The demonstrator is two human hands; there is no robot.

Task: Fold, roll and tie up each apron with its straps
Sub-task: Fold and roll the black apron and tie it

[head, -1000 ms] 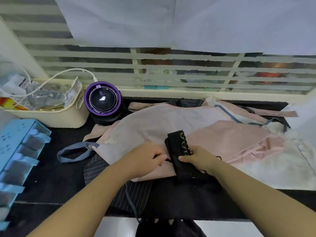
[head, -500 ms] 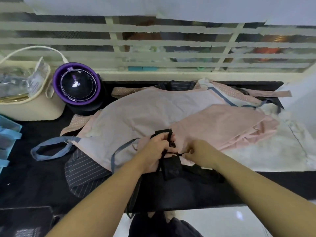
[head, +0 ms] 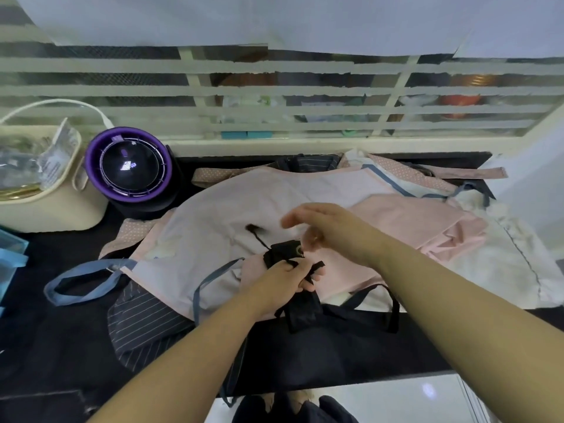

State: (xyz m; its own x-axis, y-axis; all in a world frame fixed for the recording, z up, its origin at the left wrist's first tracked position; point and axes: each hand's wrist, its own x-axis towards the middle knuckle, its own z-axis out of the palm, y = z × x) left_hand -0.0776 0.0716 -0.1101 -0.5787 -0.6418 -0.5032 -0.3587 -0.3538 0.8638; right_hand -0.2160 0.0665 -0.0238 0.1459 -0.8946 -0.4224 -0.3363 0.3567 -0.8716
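A small black rolled apron (head: 300,306) sits at the counter's near edge, on top of a pale pink apron (head: 213,215). My left hand (head: 287,277) grips the roll's upper end with curled fingers. A thin black strap (head: 258,236) sticks out up-left from the roll, its end free in the air. My right hand (head: 314,227) hovers just above the roll, blurred, fingers stretched to the left, with nothing visibly held. Another black strap (head: 393,306) loops to the right of the roll.
More aprons cover the black counter (head: 45,340): a folded pink one (head: 412,224), a white one (head: 518,264), a dark striped one (head: 143,312) with a blue strap (head: 82,279). A purple round device (head: 128,166), cream basket (head: 45,206) and blue tray (head: 9,254) stand left.
My right hand has let go of the strap near the roll and lifted above it. The strap end now sticks out to the left. My left hand still grips the roll.
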